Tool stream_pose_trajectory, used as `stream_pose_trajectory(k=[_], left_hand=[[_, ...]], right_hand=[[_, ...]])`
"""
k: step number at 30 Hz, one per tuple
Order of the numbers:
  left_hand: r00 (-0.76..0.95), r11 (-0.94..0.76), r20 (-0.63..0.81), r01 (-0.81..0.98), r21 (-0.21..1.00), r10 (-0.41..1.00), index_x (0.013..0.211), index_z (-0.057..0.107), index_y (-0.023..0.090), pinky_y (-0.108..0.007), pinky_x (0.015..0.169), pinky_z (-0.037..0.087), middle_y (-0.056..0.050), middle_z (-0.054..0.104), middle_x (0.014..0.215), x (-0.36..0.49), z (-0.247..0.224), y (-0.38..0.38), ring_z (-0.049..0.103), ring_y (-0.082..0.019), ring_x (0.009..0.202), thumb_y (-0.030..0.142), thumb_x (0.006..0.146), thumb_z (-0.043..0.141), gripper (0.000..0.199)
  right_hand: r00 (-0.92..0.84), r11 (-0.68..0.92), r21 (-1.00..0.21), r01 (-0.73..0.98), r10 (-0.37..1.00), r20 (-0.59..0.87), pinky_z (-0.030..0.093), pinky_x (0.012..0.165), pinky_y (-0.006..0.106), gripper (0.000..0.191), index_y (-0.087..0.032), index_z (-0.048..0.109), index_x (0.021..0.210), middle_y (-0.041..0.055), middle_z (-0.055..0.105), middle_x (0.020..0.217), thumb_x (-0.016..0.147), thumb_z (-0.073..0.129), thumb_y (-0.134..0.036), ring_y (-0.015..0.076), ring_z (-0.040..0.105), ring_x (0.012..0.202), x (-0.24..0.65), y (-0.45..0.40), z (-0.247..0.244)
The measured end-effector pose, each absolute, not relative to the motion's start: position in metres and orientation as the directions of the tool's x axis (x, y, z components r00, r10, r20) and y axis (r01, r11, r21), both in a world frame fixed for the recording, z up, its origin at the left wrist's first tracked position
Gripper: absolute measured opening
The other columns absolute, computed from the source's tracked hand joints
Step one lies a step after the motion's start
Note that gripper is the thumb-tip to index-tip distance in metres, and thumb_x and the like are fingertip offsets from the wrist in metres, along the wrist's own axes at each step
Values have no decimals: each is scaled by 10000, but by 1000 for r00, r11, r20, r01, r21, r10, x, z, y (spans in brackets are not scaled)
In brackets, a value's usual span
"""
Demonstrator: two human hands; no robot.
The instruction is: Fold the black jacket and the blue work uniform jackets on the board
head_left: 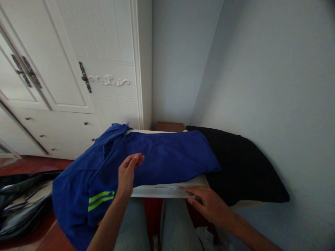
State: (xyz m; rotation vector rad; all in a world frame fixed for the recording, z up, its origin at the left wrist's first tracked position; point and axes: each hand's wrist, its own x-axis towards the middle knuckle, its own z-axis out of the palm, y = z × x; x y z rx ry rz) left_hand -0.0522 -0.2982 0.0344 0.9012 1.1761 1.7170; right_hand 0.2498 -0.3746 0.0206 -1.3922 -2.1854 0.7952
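A blue garment (162, 157) lies spread over a narrow white table (146, 192). Its left part hangs down the side and carries a yellow-green and grey reflective stripe (101, 200). Above the garment, my left hand (128, 170) has its fingers curled and pressed together. Whatever may be between those fingertips is too small to make out. My right hand (205, 202) is at the table's front edge, fingers on top and thumb below, by a dark ornamental pattern. Black cloth (240, 164) covers the right end, beside the blue garment.
A white wardrobe (112, 45) with dark handles stands at the back left. Grey wall (274, 76) closes off the right side. A brown box-like object (170, 126) shows behind the table. On the reddish floor at left lies an open black bag (23, 205) with things in it.
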Motion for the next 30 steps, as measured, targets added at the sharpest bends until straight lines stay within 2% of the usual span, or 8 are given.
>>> stream_pose_trajectory(k=[2,4,10,14,19,22,25,30], left_hand=[[-472,-166,-47,-400,902,880,867,711,171,-271,691,550,-54,721,765,-54,22,-339,689,-192,765,431,689,743,317],[-477,-63,-215,-502,863,852,854,703,156,-252,612,544,-55,711,724,-58,5,-372,676,-175,675,357,676,741,271],[-430,54,-455,-678,733,780,865,643,146,-308,675,592,-112,733,890,-70,-15,-390,732,-228,814,126,772,598,106],[-323,98,-458,-721,686,828,901,619,166,-360,738,608,-98,725,837,-67,-3,-369,740,-230,806,151,861,556,76],[-380,278,-415,-365,888,827,779,620,133,-314,543,588,-150,730,757,-77,-6,-360,734,-270,680,256,718,790,218],[-463,161,-274,-270,949,843,711,609,144,-275,481,554,-102,709,694,-80,-7,-358,724,-257,654,330,692,790,260],[-521,-9,-207,-381,925,828,744,602,161,-258,518,559,-34,670,695,-74,0,-350,720,-225,689,326,697,768,239],[-335,130,-443,-658,741,832,904,623,148,-276,514,550,-68,677,740,-69,13,-337,695,-201,624,360,814,681,238]], right_hand=[[-328,94,-870,484,941,-81,499,988,465,553,-197,570,1335,140,664,1254,849,641,-450,280,645,1123,234,-372,1],[-340,-141,-967,213,917,-208,534,919,457,684,-175,516,1355,164,667,1231,786,706,-502,283,670,1075,217,-368,-12],[-430,-482,-806,-345,844,-321,526,906,380,483,-132,638,1022,162,709,1136,681,840,-407,253,707,999,166,-359,-6],[-474,-518,-723,-457,830,-295,526,892,378,404,-133,647,917,160,733,1081,653,860,-354,259,718,970,138,-356,1],[-518,-562,-658,-501,804,-292,515,910,392,324,-131,639,838,168,737,1062,672,840,-324,247,723,934,111,-353,-2],[-526,-570,-622,-538,803,-281,509,932,396,311,-125,653,855,155,737,1060,675,837,-299,247,718,954,94,-351,-3],[-516,-561,-563,-607,817,-257,505,961,390,298,-131,665,862,112,744,1033,656,844,-248,234,711,971,77,-346,-3],[-499,-537,-522,-663,836,-227,501,977,365,263,-122,675,840,80,746,938,644,828,-207,221,713,948,63,-338,-5]])
